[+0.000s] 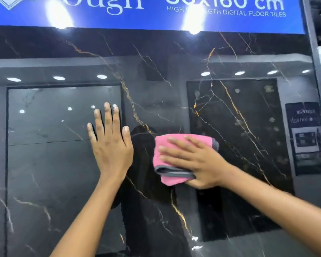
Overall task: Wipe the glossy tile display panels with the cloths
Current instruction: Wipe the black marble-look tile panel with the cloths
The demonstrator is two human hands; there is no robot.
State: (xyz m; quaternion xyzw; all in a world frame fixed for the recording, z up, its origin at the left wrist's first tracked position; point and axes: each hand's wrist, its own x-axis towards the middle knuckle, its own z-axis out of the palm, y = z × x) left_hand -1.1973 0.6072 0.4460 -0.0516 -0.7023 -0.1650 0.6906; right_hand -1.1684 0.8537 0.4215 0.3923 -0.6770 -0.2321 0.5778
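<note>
Blue banner point(146, 13) above the tile panel point(156, 71): "80x160 cm", beneath it "DIGITAL FLOOR TILES"; left of these, partial lettering "ough".

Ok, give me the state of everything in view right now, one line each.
Left hand: bare, fingers straight, flat on the panel.
Right hand: fingers straight, pressing the cloth to the panel.
Cloth: pink with grey edge, folded, flat against the panel.
Tile panel: upright, black, glossy, mirroring ceiling lights.
Blue sign: above the panel, with glare spots.
</note>
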